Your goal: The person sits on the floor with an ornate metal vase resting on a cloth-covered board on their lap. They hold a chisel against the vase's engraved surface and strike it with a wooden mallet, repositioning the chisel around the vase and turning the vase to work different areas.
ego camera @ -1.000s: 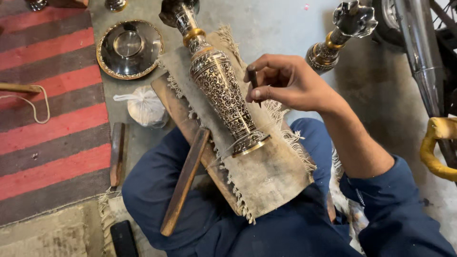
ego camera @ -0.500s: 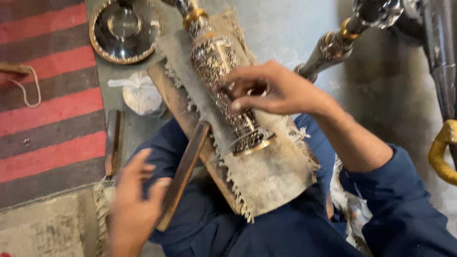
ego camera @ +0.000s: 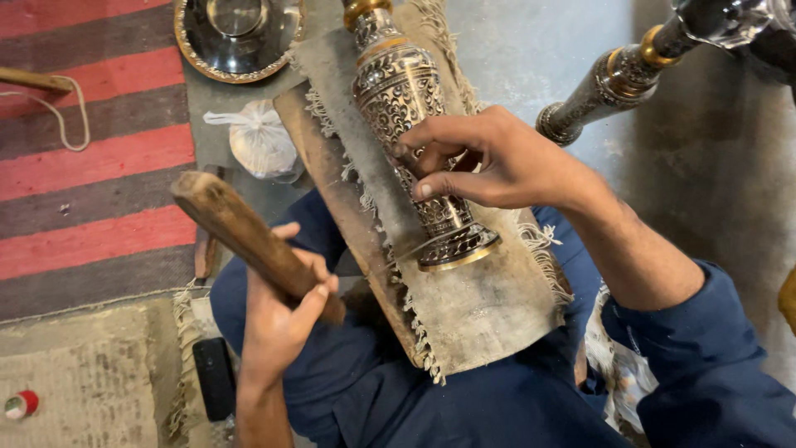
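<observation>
While lying tilted on frayed cloth (ego camera: 489, 307) over plank (ego camera: 332, 191) across lap, engraved metal vase (ego camera: 410, 124) pinched by right hand (ego camera: 489, 162); left hand (ego camera: 278, 319) grip closed around wooden mallet (ego camera: 249, 241); risk: mis-aimed blow strikes fingers (ego camera: 431, 191) or dents vase.

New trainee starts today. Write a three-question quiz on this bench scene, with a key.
1. True or false: the left hand grips a wooden stick.
2. The right hand rests on: A) the plastic bag B) the engraved vase C) the round tray
3. What lies directly under the vase?

Key: 1 true. 2 B. 3 A frayed cloth over a wooden board.
</observation>
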